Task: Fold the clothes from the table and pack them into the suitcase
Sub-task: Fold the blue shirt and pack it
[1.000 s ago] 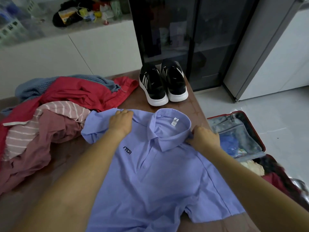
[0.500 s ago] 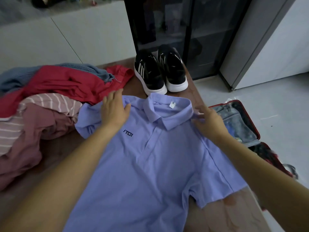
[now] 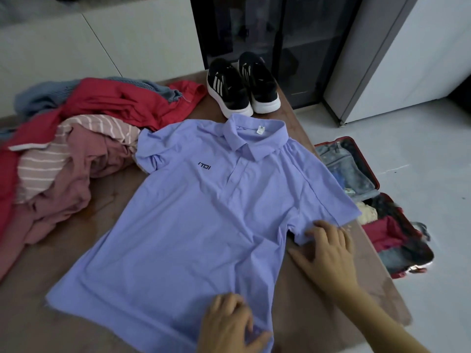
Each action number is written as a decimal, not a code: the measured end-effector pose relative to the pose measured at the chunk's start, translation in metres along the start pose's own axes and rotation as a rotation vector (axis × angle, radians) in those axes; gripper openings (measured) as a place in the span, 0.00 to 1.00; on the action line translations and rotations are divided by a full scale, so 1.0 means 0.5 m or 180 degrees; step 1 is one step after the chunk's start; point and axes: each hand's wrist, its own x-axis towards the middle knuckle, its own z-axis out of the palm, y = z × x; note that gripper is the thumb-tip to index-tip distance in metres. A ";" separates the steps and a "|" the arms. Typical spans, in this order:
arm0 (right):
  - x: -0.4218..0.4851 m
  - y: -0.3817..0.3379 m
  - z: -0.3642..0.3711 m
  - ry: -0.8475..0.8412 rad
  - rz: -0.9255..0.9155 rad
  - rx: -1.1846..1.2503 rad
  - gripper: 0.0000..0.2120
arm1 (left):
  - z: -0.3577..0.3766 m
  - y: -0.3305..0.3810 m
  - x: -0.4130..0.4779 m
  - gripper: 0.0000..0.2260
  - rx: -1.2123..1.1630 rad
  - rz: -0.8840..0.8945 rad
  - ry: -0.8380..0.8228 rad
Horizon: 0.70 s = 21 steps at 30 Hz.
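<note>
Across the brown tabletop lies the job in hand: a lilac polo shirt, front up, collar away from me, not yet folded. It sits askew, and its right-side sleeve reaches almost to the tabletop's edge, above the open suitcase on the floor, which already holds some clothes.

My first worry is that edge. If I pull the fabric towards the suitcase side while folding, I expect the sleeve to slip over and drag the shirt after it.

The heap of unfolded clothes is the next risk. The shirt's far sleeve is crumpled right against it, so folding that side inward without smoothing it would likely lock in a crease or catch a pink garment and pull it along.

A pair of black shoes stands just beyond the collar, looking close enough to touch it. Pushing the shirt away from me could rub the collar on the soles.

The right hand is released, fingers spread flat, with the tips on the near sleeve's hem. The left hand has bent fingers on the bottom hem. With the blur, I cannot tell whether it is pinching the cloth or only pressing on it. A loose hold there would let the hem skew during the fold.
</note>
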 end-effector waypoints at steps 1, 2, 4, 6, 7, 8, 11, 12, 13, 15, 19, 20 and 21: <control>0.005 -0.003 0.006 0.0075 0.0048 -0.0066 0.19 | 0.005 0.014 -0.012 0.24 0.0221 -0.0012 -0.0074; 0.014 -0.006 0.009 0.0137 0.0048 -0.0135 0.17 | 0.011 0.023 -0.023 0.25 0.0397 -0.0064 -0.0148; 0.031 -0.002 0.007 0.0234 -0.0131 -0.0235 0.13 | 0.023 0.028 -0.043 0.25 0.0572 -0.0250 -0.0229; 0.041 0.014 -0.002 0.0296 -0.0354 -0.0320 0.12 | 0.038 0.022 -0.066 0.20 0.0584 -0.0339 -0.0042; 0.043 0.025 -0.012 0.0326 -0.0419 -0.0359 0.13 | 0.046 0.016 -0.079 0.14 0.0557 -0.0274 0.0153; 0.045 0.037 -0.021 0.0367 -0.0423 -0.0374 0.13 | 0.049 0.011 -0.091 0.08 0.0510 -0.0205 0.0300; 0.056 0.070 -0.048 0.0363 -0.0354 -0.0243 0.15 | 0.044 0.008 -0.113 0.08 0.0418 -0.0053 0.0124; 0.058 0.077 -0.053 0.0308 -0.0403 -0.0212 0.16 | 0.036 0.006 -0.116 0.09 0.0437 -0.0041 -0.0028; 0.061 0.081 -0.061 0.0206 -0.0461 -0.0142 0.18 | 0.033 0.007 -0.120 0.10 0.0495 -0.0021 -0.0079; 0.066 0.090 -0.071 0.0028 -0.0265 0.0141 0.21 | 0.031 -0.003 -0.125 0.11 0.0710 0.0060 -0.0247; 0.105 0.135 -0.087 -0.0149 0.1079 0.0549 0.23 | 0.039 0.008 -0.133 0.09 0.0880 -0.0087 -0.0020; 0.119 0.150 -0.090 -0.0389 0.1349 0.0571 0.27 | 0.035 0.023 -0.129 0.07 0.0943 -0.0191 0.0057; 0.131 0.162 -0.091 -0.0646 0.1462 0.0625 0.28 | 0.036 0.038 -0.126 0.06 0.1038 -0.0315 0.0141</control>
